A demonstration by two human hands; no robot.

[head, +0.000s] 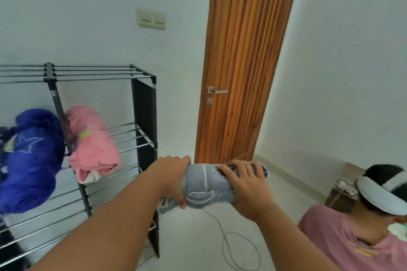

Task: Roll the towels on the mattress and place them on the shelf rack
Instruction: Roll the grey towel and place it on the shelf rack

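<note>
A rolled grey towel with a pale stripe is held in the air in front of me, just right of the shelf rack. My left hand grips its left end and my right hand wraps over its right end. The metal shelf rack with black side panels stands at the left against the wall. On its middle tier lie a rolled pink towel and a rolled blue towel. The mattress is out of view.
A wooden door with a lever handle is straight ahead, shut. A person in a pink shirt with a white headband sits low at the right. A thin cable loops on the white floor. A small box is by the right wall.
</note>
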